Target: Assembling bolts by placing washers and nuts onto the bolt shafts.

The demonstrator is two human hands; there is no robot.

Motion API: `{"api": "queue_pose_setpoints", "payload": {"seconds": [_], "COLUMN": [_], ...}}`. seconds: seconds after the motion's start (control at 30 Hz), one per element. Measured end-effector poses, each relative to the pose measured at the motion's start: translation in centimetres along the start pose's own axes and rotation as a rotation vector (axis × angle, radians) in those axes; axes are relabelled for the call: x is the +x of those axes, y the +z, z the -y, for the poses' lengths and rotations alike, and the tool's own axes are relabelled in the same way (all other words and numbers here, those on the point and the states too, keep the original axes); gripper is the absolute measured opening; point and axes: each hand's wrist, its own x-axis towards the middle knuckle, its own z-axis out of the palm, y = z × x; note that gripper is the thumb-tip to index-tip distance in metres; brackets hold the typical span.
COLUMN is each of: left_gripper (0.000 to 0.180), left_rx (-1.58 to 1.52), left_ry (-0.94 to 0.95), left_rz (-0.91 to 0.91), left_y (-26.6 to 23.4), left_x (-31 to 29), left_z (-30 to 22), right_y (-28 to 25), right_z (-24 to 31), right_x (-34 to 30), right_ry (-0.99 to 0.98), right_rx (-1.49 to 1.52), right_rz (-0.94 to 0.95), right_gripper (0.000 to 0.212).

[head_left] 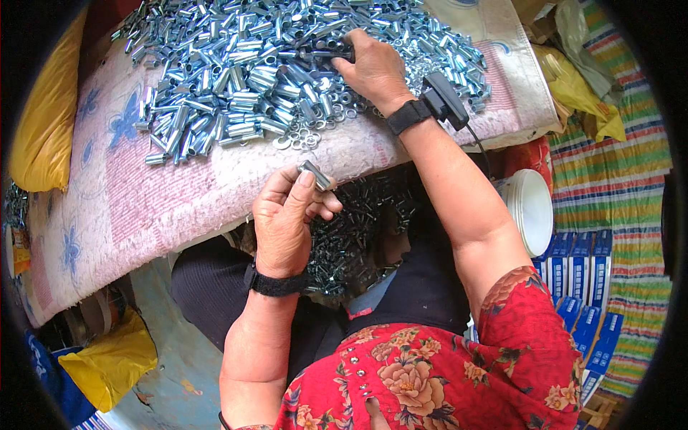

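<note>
My left hand [283, 215] is closed, holding a short shiny metal sleeve [314, 175] between thumb and fingers just off the near edge of the padded table. My right hand [374, 70] reaches into the far part of a wide heap of silvery metal sleeves [251, 93]. Its thumb and fingers are curled together beside some dark bolts [315, 54]; what lies between the fingertips is hidden. Small washers [304, 136] are scattered along the heap's near edge. Both wrists carry black straps, and a black device sits on the right one.
A pink and white patterned quilt [143, 201] covers the table. Below its edge, many dark bolts [351, 236] lie piled between my legs. A white bucket [532, 213] stands at the right, near blue and white boxes [588, 269]. Yellow bags [118, 358] lie at the left.
</note>
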Motion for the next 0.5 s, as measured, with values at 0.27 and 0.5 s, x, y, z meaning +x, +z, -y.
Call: {"api": "queue_pose_setpoints", "payload": {"seconds": [0.27,0.5], "left_gripper": [0.020,0.032], "left_rx": [-0.071,0.241], "left_ry": [-0.049,0.087], "left_rz": [-0.082,-0.178], "left_y": [1.3,0.0], "left_x": [0.4,-0.3], "left_z": [0.0,1.4], "right_y": [0.6,-6.1], "right_z": [-1.8,1.2], "right_x": [-0.4,-9.4], "right_ry": [-0.207,-0.102], "right_rx": [0.017,0.711], "right_rz": [-0.217,-0.240], "right_gripper": [0.011,0.009]}}
